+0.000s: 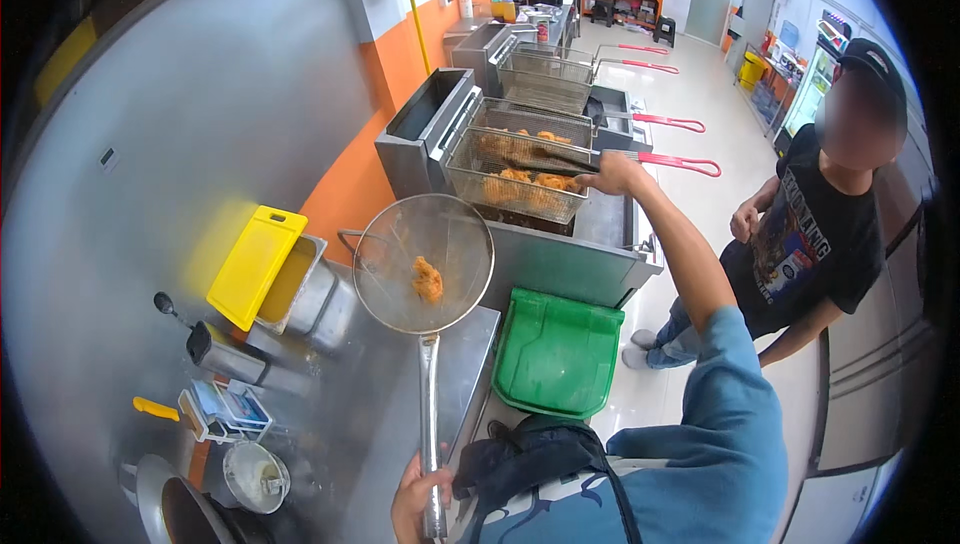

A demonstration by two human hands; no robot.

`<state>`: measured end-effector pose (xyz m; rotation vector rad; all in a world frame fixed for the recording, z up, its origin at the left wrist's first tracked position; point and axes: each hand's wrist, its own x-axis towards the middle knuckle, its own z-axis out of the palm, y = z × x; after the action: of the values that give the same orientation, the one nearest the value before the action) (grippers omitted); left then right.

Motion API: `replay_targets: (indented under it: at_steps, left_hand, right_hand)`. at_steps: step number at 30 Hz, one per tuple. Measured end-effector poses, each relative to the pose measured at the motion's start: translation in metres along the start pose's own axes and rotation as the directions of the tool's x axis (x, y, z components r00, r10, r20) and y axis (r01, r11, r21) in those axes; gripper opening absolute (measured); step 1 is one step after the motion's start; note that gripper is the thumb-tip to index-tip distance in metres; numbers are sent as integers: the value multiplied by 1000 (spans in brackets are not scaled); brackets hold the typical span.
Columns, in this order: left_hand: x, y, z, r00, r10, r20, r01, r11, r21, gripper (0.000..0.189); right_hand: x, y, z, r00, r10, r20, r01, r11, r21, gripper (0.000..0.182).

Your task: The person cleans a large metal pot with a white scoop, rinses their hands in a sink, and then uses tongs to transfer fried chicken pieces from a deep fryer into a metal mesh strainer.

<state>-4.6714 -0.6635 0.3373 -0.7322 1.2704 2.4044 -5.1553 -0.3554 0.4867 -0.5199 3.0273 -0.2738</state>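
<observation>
My left hand (422, 495) grips the metal handle of a large round mesh skimmer (390, 244). One piece of golden fried chicken (427, 280) lies in its mesh. My right hand (616, 173) reaches out over the deep fryer (577, 244) and holds dark tongs (559, 162), whose tips are down in the nearer wire fry basket (469, 178). That basket contains several pieces of fried chicken (508, 185), and a second fry basket (536, 113) right behind it has more. Whether the tongs are closed on a piece is too small to tell.
A green lidded bin (559, 353) stands below the fryer's near side. On the steel counter (375, 424) are a steel pan (300, 293) with a yellow cutting board (255, 266) leaning over it, a bowl (251, 461) and a wok (176, 506). A person (817, 214) stands at right.
</observation>
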Motion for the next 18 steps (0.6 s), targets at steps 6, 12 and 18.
replay_targets:
  at_steps: [6,12,18]
  left_hand:
    - [-17,13,13,996,-33,-85,28,998,-59,54]
    - [-23,12,19,987,-53,-152,49,998,-32,52]
    - [-25,21,22,975,-62,-213,53,998,-46,49]
  right_hand:
    - [65,-14,37,935,133,329,-146,989,15,65]
    - [98,-15,33,930,155,333,-170,985,17,68]
    - [132,-60,7,907,185,379,-128,977,-171,65]
